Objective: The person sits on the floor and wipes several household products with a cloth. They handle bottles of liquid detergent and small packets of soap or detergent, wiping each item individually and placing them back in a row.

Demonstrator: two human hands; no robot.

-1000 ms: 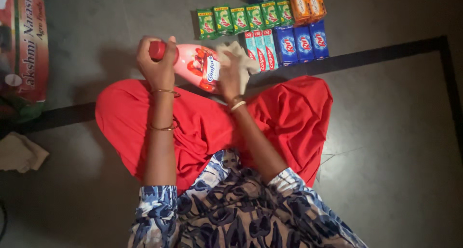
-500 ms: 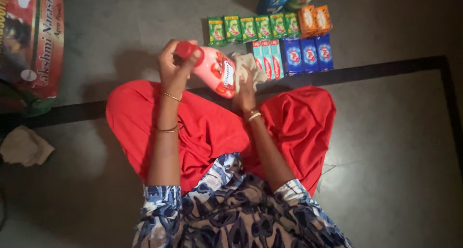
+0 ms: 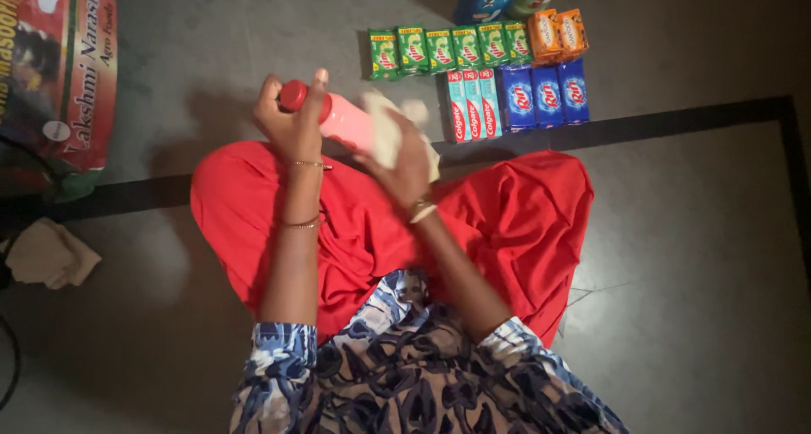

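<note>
Left hand (image 3: 291,122) grip clamped on pink bottle (image 3: 342,122); right hand (image 3: 405,160) presses cloth (image 3: 387,134); 5 green packets (image 3: 439,50) beyond.

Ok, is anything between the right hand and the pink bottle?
Yes: a pale cloth lies between the right hand and the pink bottle. The left hand grips the bottle at its red cap directly.

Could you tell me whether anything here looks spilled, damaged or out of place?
Nothing looks spilled or damaged. The packets lie in neat rows on the floor. Only a crumpled cloth lies loose at the left, apart from them.
</note>
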